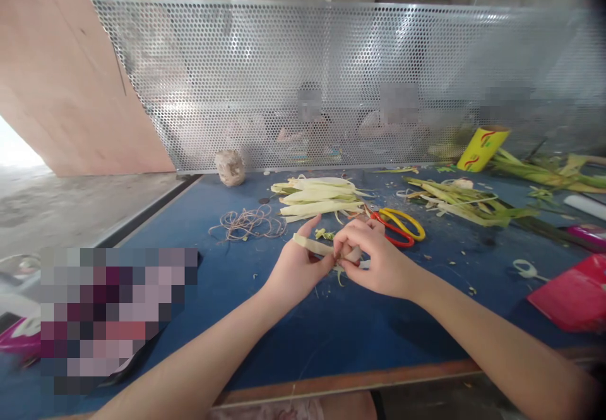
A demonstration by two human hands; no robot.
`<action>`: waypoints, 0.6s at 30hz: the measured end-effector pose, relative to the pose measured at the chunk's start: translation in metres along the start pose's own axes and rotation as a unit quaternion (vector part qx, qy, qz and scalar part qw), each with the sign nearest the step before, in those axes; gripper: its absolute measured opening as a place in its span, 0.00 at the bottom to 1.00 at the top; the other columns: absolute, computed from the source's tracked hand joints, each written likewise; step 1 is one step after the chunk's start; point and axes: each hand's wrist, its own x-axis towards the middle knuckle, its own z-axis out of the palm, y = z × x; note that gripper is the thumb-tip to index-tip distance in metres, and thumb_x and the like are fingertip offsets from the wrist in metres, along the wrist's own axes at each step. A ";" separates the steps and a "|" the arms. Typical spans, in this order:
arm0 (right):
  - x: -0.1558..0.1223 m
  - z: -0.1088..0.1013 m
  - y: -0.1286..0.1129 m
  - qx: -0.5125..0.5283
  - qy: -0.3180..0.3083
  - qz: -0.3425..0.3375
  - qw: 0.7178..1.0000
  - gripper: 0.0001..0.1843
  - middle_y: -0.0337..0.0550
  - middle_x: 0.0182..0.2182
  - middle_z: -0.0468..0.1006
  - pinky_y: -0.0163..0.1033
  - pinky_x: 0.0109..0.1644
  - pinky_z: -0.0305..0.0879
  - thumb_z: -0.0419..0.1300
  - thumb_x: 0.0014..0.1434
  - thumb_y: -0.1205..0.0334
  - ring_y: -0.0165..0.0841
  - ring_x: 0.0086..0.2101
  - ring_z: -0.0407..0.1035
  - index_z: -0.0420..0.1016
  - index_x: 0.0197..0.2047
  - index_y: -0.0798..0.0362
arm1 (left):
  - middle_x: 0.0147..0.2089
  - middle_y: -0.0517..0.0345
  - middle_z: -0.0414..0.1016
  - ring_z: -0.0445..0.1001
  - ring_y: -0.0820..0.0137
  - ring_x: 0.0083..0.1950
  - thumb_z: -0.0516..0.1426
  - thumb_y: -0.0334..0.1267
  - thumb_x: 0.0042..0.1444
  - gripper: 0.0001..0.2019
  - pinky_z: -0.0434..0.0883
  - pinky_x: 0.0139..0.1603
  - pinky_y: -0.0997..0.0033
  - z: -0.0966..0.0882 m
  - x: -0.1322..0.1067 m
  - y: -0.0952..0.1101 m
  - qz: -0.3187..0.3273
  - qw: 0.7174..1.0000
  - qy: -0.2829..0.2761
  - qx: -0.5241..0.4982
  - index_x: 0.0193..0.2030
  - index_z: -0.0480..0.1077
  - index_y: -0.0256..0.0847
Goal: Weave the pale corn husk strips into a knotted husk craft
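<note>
A pale corn husk strip [313, 244] runs between my two hands above the blue table. My left hand [300, 261] pinches it, with one finger stretched up and away from the strip. The fingers of my right hand [367, 251] are bent together around the strip's other end; part of it is hidden behind them. Just beyond my hands lies a small green knotted piece [324, 235]. Scissors with red and yellow handles [400, 225] rest behind my right hand. Farther back is a pile of corn husks [322, 194], and left of it a tangle of thin string [249, 223].
A perforated metal screen [265, 79] stands along the table's back edge. Near it are a wrapped roll [230, 167] and a yellow cylinder [483, 148]. More husks [454, 200] lie at right, with a red packet [572, 297] nearer. A blurred-out flat object [118, 312] lies at left.
</note>
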 end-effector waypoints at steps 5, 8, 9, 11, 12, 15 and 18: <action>-0.001 0.001 -0.001 -0.007 0.011 0.009 1.000 0.11 0.38 0.29 0.66 0.44 0.42 0.50 0.55 0.45 0.76 0.31 0.32 0.61 0.65 0.31 0.51 | 0.22 0.65 0.67 0.64 0.74 0.24 0.58 0.34 0.45 0.37 0.63 0.26 0.74 0.000 -0.001 0.002 -0.005 1.000 0.006 0.010 0.61 0.48 0.32; -0.002 0.001 -0.001 -0.007 0.007 0.000 1.000 0.13 0.35 0.25 0.64 0.43 0.42 0.50 0.54 0.44 0.78 0.31 0.30 0.61 0.65 0.32 0.51 | 0.20 0.66 0.65 0.64 0.74 0.23 0.59 0.34 0.43 0.37 0.63 0.26 0.74 0.000 -0.001 0.001 0.002 1.000 0.011 0.009 0.61 0.50 0.33; -0.002 0.001 -0.002 -0.006 0.004 -0.003 1.000 0.14 0.34 0.24 0.63 0.43 0.42 0.50 0.54 0.44 0.78 0.31 0.30 0.60 0.65 0.32 0.51 | 0.20 0.67 0.65 0.64 0.74 0.23 0.59 0.34 0.43 0.37 0.63 0.26 0.74 0.000 0.000 0.000 0.005 1.000 0.010 0.007 0.61 0.50 0.33; -0.002 0.002 -0.003 -0.003 -0.001 -0.004 1.000 0.13 0.34 0.23 0.63 0.44 0.42 0.50 0.55 0.45 0.78 0.31 0.30 0.60 0.64 0.32 0.51 | 0.21 0.66 0.65 0.64 0.74 0.24 0.59 0.34 0.42 0.36 0.64 0.27 0.73 0.000 0.000 0.000 0.011 1.000 0.011 0.012 0.60 0.52 0.32; -0.002 0.002 -0.004 -0.002 -0.001 -0.004 1.000 0.12 0.35 0.24 0.63 0.44 0.42 0.50 0.55 0.45 0.77 0.31 0.30 0.60 0.64 0.32 0.51 | 0.22 0.65 0.66 0.64 0.74 0.25 0.60 0.33 0.42 0.36 0.64 0.28 0.73 0.000 0.000 0.000 0.012 1.000 0.013 0.017 0.59 0.53 0.32; -0.002 0.002 -0.006 -0.002 0.001 0.007 1.000 0.12 0.36 0.27 0.66 0.45 0.43 0.50 0.56 0.46 0.76 0.31 0.31 0.61 0.63 0.32 0.51 | 0.23 0.63 0.67 0.65 0.73 0.26 0.60 0.33 0.41 0.36 0.65 0.28 0.73 -0.001 -0.001 0.001 0.006 0.999 0.021 0.026 0.59 0.54 0.31; -0.002 0.004 -0.006 0.001 0.006 0.025 1.000 0.15 0.36 0.27 0.66 0.46 0.44 0.51 0.56 0.45 0.77 0.30 0.30 0.62 0.62 0.34 0.50 | 0.23 0.63 0.68 0.66 0.73 0.26 0.59 0.33 0.42 0.35 0.65 0.28 0.73 -0.001 -0.001 0.002 0.000 1.000 0.016 0.012 0.59 0.53 0.31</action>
